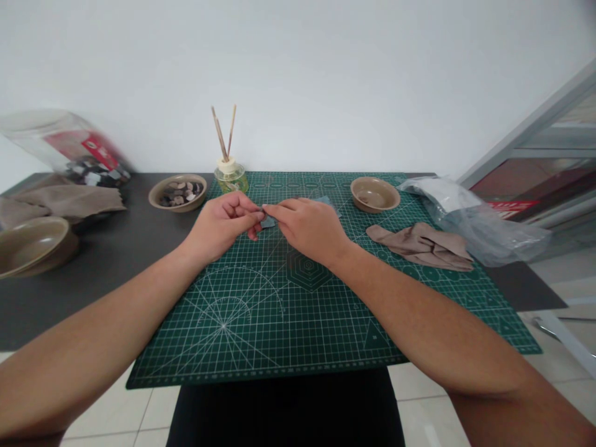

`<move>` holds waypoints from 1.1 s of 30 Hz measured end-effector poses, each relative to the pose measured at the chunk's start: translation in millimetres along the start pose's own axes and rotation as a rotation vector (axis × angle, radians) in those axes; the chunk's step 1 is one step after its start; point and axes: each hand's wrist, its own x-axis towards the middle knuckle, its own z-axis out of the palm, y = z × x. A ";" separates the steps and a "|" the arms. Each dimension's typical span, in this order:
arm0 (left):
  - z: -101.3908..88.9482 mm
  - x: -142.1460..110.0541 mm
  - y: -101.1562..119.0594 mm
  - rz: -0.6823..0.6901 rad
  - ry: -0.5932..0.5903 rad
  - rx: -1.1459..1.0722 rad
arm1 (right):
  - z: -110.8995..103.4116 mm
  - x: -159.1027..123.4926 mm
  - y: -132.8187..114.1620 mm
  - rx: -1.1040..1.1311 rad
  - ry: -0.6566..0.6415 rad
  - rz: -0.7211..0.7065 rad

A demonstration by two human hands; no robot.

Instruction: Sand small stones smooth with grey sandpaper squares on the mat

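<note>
My left hand (226, 223) and my right hand (310, 226) meet above the green cutting mat (251, 338). Thumb and fingers of each are pinched together at one spot, and whatever small thing is between them is too hidden to name. Just below the fingertips shows a small grey-blue piece (269, 222); I cannot tell whether it is held or lies on the mat. Partly behind my right hand lies a light blue flat piece (328, 203).
At the left are a bowl of dark and pale pieces (179, 194), another bowl (35, 245), a brown cloth (65, 203), a clear jar (84, 149) and a reed diffuser (230, 177). At the right are a bowl (375, 194), a crumpled cloth (421, 245) and a plastic bag (479, 220).
</note>
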 end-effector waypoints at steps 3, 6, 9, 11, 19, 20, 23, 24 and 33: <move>1.2 -0.5 0.7 -0.008 -0.008 -0.008 | 0.1 0.1 0.1 -0.004 0.006 0.008; 1.8 -0.5 0.2 -0.018 -0.006 -0.003 | 0.2 0.2 -0.2 -0.012 0.004 0.006; 1.2 -0.2 -1.4 -0.025 0.000 0.013 | 0.0 0.1 -0.9 -0.018 -0.009 0.003; 0.6 -0.1 -2.7 -0.018 0.003 0.028 | -0.3 0.0 -1.4 -0.012 -0.014 0.004; 0.9 0.0 -2.1 -0.001 0.015 -0.017 | -2.9 -0.1 -2.7 0.003 -0.029 0.064; 0.8 0.3 -1.9 0.000 0.022 -0.027 | -3.1 -0.1 -2.6 0.001 -0.031 0.079; -0.2 1.2 -2.6 -0.005 0.031 -0.041 | -3.1 -0.1 -3.0 -0.010 -0.030 0.121; -0.5 1.4 -3.4 -0.010 0.023 -0.046 | -3.0 -0.2 -3.4 -0.011 -0.027 0.129; -0.5 1.7 -6.3 -0.022 -0.050 0.005 | -0.8 -0.7 -9.9 0.004 -0.037 0.012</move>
